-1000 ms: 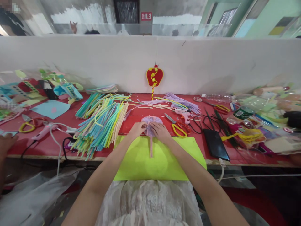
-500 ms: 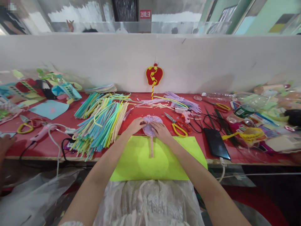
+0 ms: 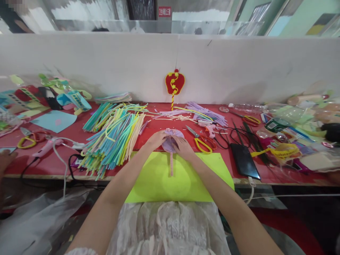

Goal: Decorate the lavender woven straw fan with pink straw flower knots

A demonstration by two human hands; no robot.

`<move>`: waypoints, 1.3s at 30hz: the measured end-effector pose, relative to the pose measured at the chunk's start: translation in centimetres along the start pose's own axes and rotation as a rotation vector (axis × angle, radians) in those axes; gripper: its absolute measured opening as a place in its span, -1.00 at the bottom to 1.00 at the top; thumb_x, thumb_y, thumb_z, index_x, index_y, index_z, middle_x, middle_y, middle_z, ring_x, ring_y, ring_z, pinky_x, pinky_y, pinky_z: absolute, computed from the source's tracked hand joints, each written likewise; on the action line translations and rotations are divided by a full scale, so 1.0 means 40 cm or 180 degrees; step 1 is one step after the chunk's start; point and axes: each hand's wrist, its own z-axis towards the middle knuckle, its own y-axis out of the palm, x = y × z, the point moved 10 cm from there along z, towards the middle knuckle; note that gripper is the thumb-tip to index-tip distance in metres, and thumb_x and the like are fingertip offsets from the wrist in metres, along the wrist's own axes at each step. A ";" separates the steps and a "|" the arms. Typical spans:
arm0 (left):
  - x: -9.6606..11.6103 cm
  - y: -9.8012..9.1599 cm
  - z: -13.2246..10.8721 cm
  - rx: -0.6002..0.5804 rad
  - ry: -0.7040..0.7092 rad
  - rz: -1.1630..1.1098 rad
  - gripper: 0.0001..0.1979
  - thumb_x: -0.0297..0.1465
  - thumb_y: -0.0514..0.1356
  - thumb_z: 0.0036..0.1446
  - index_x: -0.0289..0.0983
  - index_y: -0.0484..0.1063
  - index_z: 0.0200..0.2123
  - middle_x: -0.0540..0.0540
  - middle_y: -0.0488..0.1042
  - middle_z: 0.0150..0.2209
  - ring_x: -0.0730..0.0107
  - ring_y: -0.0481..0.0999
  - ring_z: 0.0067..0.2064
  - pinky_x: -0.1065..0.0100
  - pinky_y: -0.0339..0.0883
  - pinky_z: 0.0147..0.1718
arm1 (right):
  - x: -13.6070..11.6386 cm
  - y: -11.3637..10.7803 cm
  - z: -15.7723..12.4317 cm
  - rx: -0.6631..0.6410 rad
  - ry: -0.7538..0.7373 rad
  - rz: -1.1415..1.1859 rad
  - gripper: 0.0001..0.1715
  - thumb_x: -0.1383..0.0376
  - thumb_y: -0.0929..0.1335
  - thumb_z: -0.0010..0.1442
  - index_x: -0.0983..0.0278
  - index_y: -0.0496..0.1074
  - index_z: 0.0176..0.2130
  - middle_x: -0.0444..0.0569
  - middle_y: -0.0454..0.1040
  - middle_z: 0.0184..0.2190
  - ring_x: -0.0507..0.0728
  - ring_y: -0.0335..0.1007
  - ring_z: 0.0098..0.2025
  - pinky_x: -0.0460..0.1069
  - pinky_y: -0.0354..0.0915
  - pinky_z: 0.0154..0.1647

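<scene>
Your left hand (image 3: pixel 156 139) and right hand (image 3: pixel 185 148) at the far edge of the green sheet (image 3: pixel 156 182), each grip closed on the purple fan (image 3: pixel 172 136), its stick lying on the sheet, yellow scissors (image 3: pixel 201 143) just beyond the sheet's far right corner.

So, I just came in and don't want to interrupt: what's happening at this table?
A person at the red table has the left hand and right hand on a purple round piece with a pink stick, at the far edge of a yellow-green sheet. Whether they pinch or press it is unclear. Coloured strips lie left of it, yellow-handled scissors right.
</scene>
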 end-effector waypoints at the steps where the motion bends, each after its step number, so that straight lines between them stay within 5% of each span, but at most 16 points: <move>1: 0.001 -0.001 0.000 -0.0001 -0.0011 0.0002 -0.68 -0.55 0.08 0.09 -0.26 0.45 -0.09 -0.14 0.44 -0.05 0.34 0.40 -0.02 0.32 0.24 0.04 | -0.001 0.000 0.000 0.0003 -0.0016 0.0004 -0.47 0.28 0.15 0.25 0.30 0.11 0.19 0.04 0.29 0.13 0.15 0.18 0.16 0.12 0.11 0.17; 18: -0.013 -0.003 0.010 0.0115 -0.0390 0.0110 -0.83 -0.51 0.11 0.08 -0.33 0.44 -0.25 -0.20 0.44 -0.20 0.26 0.45 -0.14 0.31 0.31 -0.11 | -0.023 -0.002 -0.003 0.0103 -0.0296 -0.0050 -0.51 0.31 0.09 0.28 0.26 0.21 0.16 0.11 0.21 0.14 0.16 0.13 0.17 0.16 0.13 0.19; 25: 0.012 -0.009 0.017 -0.0061 0.0075 0.0004 -0.67 -0.52 0.07 0.12 -0.29 0.36 -0.02 -0.18 0.38 -0.01 0.31 0.38 0.02 0.33 0.22 0.02 | -0.032 -0.010 0.000 0.0079 -0.0337 0.0010 -0.53 0.31 0.09 0.28 0.29 0.21 0.14 0.09 0.25 0.12 0.14 0.11 0.19 0.12 0.09 0.22; 31: 0.044 0.006 0.046 -0.0343 0.0627 -0.0114 -0.77 -0.47 0.10 0.12 -0.22 0.47 -0.16 -0.09 0.45 -0.10 0.39 0.41 -0.04 0.40 0.23 0.00 | -0.005 -0.020 0.000 0.0127 0.0090 0.0352 -0.52 0.28 0.16 0.23 0.36 0.17 0.12 0.17 0.32 0.06 0.20 0.21 0.13 0.17 0.16 0.15; 39: 0.030 0.001 0.062 -0.0208 0.0609 -0.0129 -0.83 -0.45 0.17 0.08 -0.19 0.49 -0.24 -0.04 0.50 -0.18 0.42 0.43 -0.09 0.42 0.24 -0.03 | 0.004 -0.017 0.001 0.0152 0.0125 0.0585 -0.50 0.30 0.19 0.19 0.35 0.13 0.13 0.18 0.29 0.09 0.20 0.18 0.15 0.18 0.13 0.17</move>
